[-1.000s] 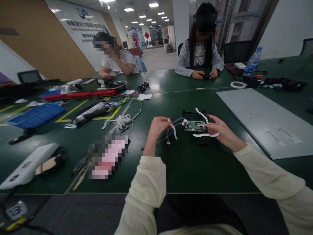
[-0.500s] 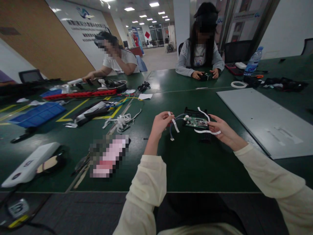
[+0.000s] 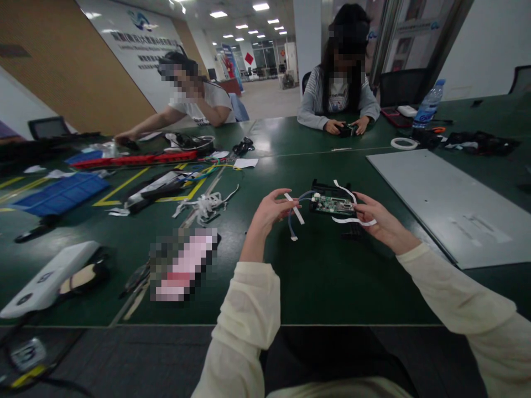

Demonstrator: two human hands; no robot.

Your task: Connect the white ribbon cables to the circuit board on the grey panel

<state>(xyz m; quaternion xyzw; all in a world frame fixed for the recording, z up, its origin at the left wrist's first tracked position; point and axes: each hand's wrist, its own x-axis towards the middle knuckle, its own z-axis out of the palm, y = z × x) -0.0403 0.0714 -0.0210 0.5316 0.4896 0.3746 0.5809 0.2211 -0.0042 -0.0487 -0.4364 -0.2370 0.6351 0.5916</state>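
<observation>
My left hand (image 3: 267,215) is closed in a pinch on a short white strip (image 3: 297,213). A blue-grey cable (image 3: 291,228) with a white plug at its end passes by these fingertips; whether they grip it too I cannot tell. The cable runs to a green circuit board (image 3: 329,205) in a black frame, held a little above the table. At the board's right end, my right hand (image 3: 379,221) pinches the board. One white strip (image 3: 343,187) curves up from those fingers, and another white strip (image 3: 352,220) extends leftward below the board.
Left of my hands lie a heap of white strips (image 3: 206,207) and a pixelated pink phone-like object (image 3: 188,265). A grey panel (image 3: 448,204) covers the right side. Further back are a tape roll (image 3: 404,143), a water bottle (image 3: 430,105), a blue tray (image 3: 58,193) and two people.
The white strip at my left hand has turned slightly and looks straighter. My right hand stays nearly still with the board. Across the table, one person's arm has reached further left.
</observation>
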